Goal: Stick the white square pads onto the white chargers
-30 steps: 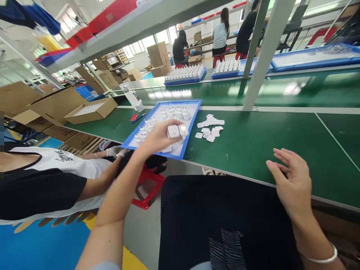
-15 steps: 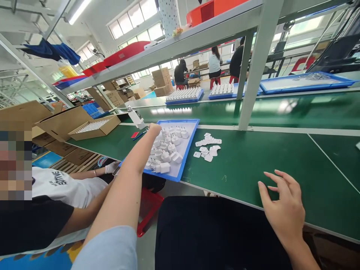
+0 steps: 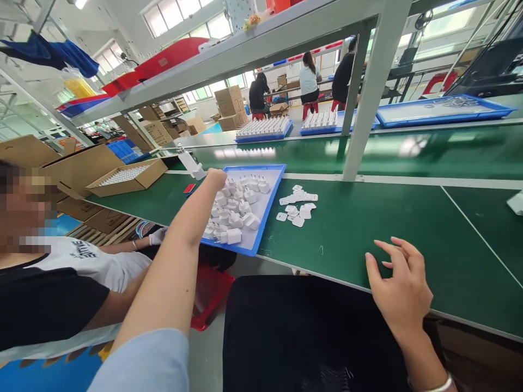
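Left hand: I see my left hand [image 3: 216, 178] stretched out over the far left corner of the blue tray [image 3: 267, 218], fingers curled in; I cannot tell whether they grip anything.
Right hand: my right hand [image 3: 402, 291] rests on the near edge of the green table [image 3: 368, 228], fingers spread and loose, holding nothing.
Tray contents: white charger plugs [image 3: 235, 213], roughly twenty, loose in a heap on the tray's white liner, just beside my left hand.
Loose parts: a cluster of about a dozen small white flat pieces [image 3: 297, 207] on the table just right of the tray.
Other trays: three blue trays on the far belt; two carry rows of upright white plugs [image 3: 263, 127].
Cardboard box: one open box [image 3: 126, 177] at left, filled with white pieces in rows.
People: one co-worker [image 3: 61, 283] seated at my left; three people stand far off.
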